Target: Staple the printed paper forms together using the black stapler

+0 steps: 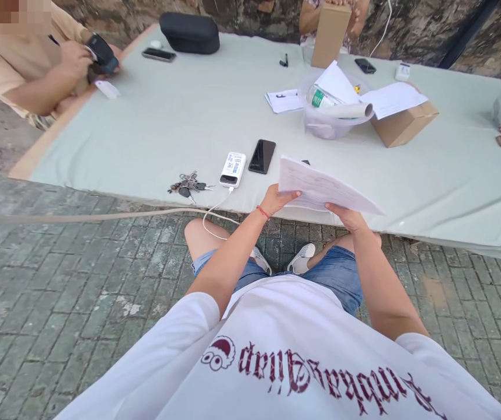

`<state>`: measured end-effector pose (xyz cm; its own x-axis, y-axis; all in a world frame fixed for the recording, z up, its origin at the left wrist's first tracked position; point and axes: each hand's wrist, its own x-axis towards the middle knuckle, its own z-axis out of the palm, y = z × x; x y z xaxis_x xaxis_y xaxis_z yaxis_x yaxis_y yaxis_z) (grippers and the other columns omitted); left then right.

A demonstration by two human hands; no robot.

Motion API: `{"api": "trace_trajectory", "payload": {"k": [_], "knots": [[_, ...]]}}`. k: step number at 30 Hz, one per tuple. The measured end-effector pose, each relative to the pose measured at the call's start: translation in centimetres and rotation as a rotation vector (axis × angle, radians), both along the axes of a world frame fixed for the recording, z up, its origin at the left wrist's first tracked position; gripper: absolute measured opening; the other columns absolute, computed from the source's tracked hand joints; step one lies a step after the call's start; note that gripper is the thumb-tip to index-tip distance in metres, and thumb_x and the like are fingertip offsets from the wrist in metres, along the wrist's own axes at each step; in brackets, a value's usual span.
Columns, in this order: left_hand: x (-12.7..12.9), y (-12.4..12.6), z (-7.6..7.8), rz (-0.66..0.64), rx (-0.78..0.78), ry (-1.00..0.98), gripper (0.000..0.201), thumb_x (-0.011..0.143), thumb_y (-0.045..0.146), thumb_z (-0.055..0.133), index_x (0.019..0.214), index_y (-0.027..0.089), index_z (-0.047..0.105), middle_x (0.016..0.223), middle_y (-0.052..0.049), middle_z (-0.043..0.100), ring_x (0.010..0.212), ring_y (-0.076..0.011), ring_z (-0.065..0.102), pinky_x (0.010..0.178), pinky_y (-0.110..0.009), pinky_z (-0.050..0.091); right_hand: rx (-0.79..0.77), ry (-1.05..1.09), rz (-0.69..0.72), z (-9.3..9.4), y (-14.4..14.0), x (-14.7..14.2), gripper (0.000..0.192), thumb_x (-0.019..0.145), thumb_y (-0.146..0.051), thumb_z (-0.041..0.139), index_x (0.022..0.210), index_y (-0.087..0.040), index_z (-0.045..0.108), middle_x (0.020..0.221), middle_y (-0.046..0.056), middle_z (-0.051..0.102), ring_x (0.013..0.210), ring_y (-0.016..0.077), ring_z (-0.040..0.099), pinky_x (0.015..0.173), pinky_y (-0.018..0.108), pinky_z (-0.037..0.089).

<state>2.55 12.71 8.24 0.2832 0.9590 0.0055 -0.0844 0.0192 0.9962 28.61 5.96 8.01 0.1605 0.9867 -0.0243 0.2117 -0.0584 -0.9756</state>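
1. A thin sheaf of white printed paper sheets [320,188] hangs tilted just above the near edge of the pale green cloth-covered counter [154,134].
2. The left hand [277,199] pinches its left edge; the right hand [347,217] holds the near edge from below. Both grips are closed on the sheets.
3. Near the left hand lie a black smartphone [262,156], a white power bank [233,169] and a bunch of metal keys [188,185].
4. Risk, as I judge it: the loose far corner may droop or a sheet may slip out, since only two edges are held.

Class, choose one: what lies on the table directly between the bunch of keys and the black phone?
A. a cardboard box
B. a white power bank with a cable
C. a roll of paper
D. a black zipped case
B: the white power bank, cable plugged in, lies on the table with the keys on one side and the black phone on the other.
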Motion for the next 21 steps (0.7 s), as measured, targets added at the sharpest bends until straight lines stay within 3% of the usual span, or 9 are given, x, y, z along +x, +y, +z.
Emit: {"api": "trace_trajectory", "payload": {"k": [4,7,12,15,18,21], "knots": [[0.3,-0.5,0.0,0.056,-0.059,0.014,0.062,0.071,0.062,0.086,0.105,0.010,0.079,0.111,-0.016,0.080,0.123,-0.0379,0.068,0.109,-0.050,0.052,-0.013,0.041,0.005,0.5,-0.7,-0.2,0.070,0.073,-0.056,0.087,0.133,-0.026,0.066,0.137,0.008,0.069,0.138,0.0300,0.057,0.121,0.052,0.042],[0.5,-2.2,-0.4,0.010,-0.152,-0.027,0.064,0.072,0.064,0.084,0.105,0.009,0.079,0.112,-0.018,0.079,0.122,-0.0395,0.068,0.108,-0.051,0.052,-0.049,0.136,-0.038,0.6,-2.5,-0.5,0.064,0.080,-0.064,0.079,0.129,-0.024,0.068,0.135,0.010,0.071,0.135,0.0320,0.060,0.114,0.051,0.051],[1.8,-6.9,-3.1,-0.022,-0.351,-0.137,0.067,0.069,0.066,0.085,0.109,0.013,0.079,0.119,-0.018,0.078,0.124,-0.0386,0.068,0.112,-0.053,0.049,0.011,0.010,-0.256,-1.3,-6.6,-0.6,0.062,0.090,-0.071,0.060,0.129,-0.024,0.069,0.129,0.010,0.073,0.135,0.0312,0.060,0.115,0.053,0.049],[2.6,-9.1,-4.7,-0.043,-0.483,-0.219,0.069,0.064,0.068,0.087,0.108,0.015,0.079,0.122,-0.017,0.077,0.126,-0.0376,0.067,0.115,-0.052,0.047,-0.032,-0.050,-0.284,-2.5,-8.9,-0.1,0.058,0.091,-0.068,0.059,0.126,-0.024,0.071,0.130,0.010,0.073,0.136,0.0309,0.060,0.119,0.051,0.044],[2.8,-9.8,-5.0,-0.122,-0.586,-0.245,0.071,0.064,0.073,0.085,0.102,0.014,0.080,0.117,-0.018,0.078,0.122,-0.0391,0.068,0.113,-0.053,0.046,-0.103,0.054,-0.262,-3.1,-10.6,0.5,0.060,0.088,-0.069,0.062,0.124,-0.022,0.072,0.127,0.012,0.074,0.131,0.0337,0.064,0.111,0.051,0.052],[2.7,-9.2,-4.5,-0.173,-0.563,-0.274,0.072,0.072,0.079,0.075,0.103,0.014,0.080,0.117,-0.018,0.079,0.121,-0.0379,0.069,0.112,-0.051,0.047,-0.178,0.165,-0.280,-3.3,-11.7,1.0,0.063,0.083,-0.070,0.067,0.123,-0.021,0.070,0.125,0.013,0.075,0.123,0.0360,0.068,0.105,0.055,0.057]]}}
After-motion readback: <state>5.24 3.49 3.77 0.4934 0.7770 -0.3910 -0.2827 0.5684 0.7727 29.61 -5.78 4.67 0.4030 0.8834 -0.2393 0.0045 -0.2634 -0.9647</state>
